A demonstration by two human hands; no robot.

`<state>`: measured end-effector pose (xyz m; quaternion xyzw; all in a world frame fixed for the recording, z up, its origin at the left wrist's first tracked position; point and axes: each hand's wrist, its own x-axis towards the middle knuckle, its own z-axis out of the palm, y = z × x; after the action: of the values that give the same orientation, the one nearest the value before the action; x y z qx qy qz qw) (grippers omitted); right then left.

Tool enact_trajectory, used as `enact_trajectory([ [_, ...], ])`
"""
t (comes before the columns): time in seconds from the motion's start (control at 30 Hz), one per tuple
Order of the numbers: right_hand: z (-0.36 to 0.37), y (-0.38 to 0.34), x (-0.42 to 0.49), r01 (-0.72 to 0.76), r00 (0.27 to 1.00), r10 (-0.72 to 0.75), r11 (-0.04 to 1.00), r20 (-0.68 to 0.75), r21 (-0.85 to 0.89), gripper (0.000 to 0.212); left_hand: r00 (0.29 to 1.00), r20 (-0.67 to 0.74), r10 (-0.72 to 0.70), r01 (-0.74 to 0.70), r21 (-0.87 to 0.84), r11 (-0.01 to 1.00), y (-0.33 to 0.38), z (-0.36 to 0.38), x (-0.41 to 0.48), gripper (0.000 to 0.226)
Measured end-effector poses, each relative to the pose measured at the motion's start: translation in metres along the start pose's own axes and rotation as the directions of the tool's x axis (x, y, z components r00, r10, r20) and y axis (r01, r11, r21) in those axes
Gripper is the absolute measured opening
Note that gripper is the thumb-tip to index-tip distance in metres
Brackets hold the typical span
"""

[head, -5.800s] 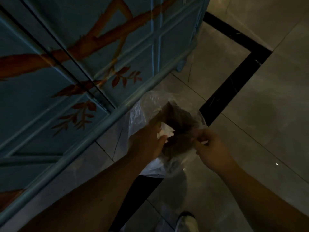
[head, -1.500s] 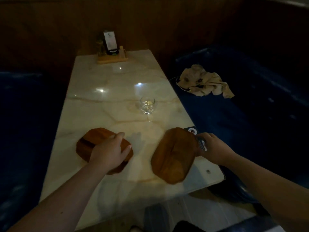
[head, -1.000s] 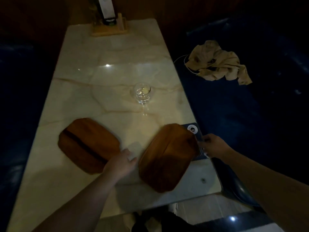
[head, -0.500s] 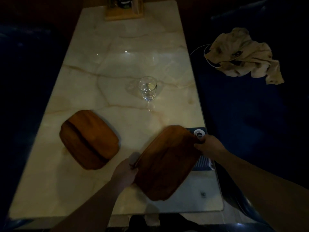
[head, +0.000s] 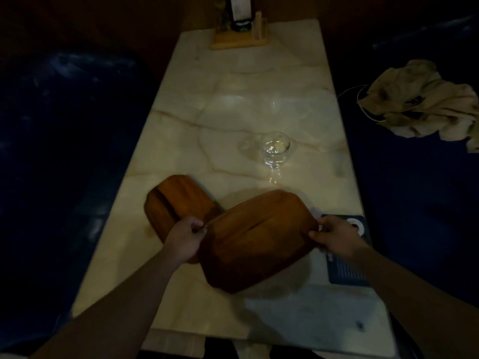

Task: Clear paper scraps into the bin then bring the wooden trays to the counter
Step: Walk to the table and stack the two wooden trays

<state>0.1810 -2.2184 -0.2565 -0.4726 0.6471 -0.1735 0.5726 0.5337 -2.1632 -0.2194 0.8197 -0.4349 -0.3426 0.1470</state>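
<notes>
Two brown wooden trays are on the pale marble table [head: 259, 86]. The right tray [head: 256, 239] is lifted off the table and held at both ends: my left hand [head: 185, 238] grips its left edge and my right hand [head: 334, 235] grips its right edge. It hangs partly over the left tray [head: 178, 203], which lies flat on the table and is partly hidden by my left hand. No paper scraps are visible.
A clear glass [head: 275, 152] stands just beyond the trays. A dark blue card [head: 344, 268] lies under my right wrist. A wooden menu holder [head: 239, 35] sits at the far end. Dark blue benches flank the table; a beige cloth [head: 420, 102] lies on the right bench.
My left hand left the left tray and took the right tray's left edge. Both hands have raised the right tray and moved it left, toward the left tray.
</notes>
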Motion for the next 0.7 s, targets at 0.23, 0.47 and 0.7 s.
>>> enact_trajectory([
  [0.23,0.081,-0.04,-0.01,-0.036,0.999,0.034,0.996,0.021,0.082,0.026,0.995,0.034,0.092,-0.094,0.038,0.995,-0.028,-0.08,0.049,0.025],
  [0.47,0.163,-0.064,-0.018,-0.127,0.991,0.133,0.974,-0.021,0.187,0.031,0.969,0.104,0.223,-0.23,0.062,0.971,-0.044,-0.14,0.115,0.025],
  [0.7,0.225,-0.067,-0.02,-0.195,0.98,0.2,0.969,-0.012,0.154,0.033,0.913,0.189,0.36,-0.395,0.198,0.897,-0.03,-0.156,0.181,0.023],
])
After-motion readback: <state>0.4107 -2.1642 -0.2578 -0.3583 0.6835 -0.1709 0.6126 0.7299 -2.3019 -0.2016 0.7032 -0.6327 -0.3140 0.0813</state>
